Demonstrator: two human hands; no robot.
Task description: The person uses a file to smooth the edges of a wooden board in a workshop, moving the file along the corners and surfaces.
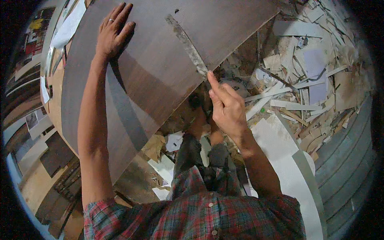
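A large brown wood-grain board (148,96) lies in front of me, its bare edge running diagonally from lower left to upper right. On its far left part my left hand (115,34) rests palm down, fingers stretched out, a ring on one of them. My right hand (228,104) grips the near end of a long flat file (186,44), whitened with dust, with the index finger laid along it. The file crosses the board's edge, its far end over the board's face. Whether it touches the surface, I cannot tell. Its handle end is hidden in my fist.
Offcuts and scrap strips (296,84) litter the floor at the right. White sheets (276,140) lie beside my right forearm, near grey ribbed panels (348,160). More boards (52,156) stand at the left. A small dark bit (177,11) sits on the board.
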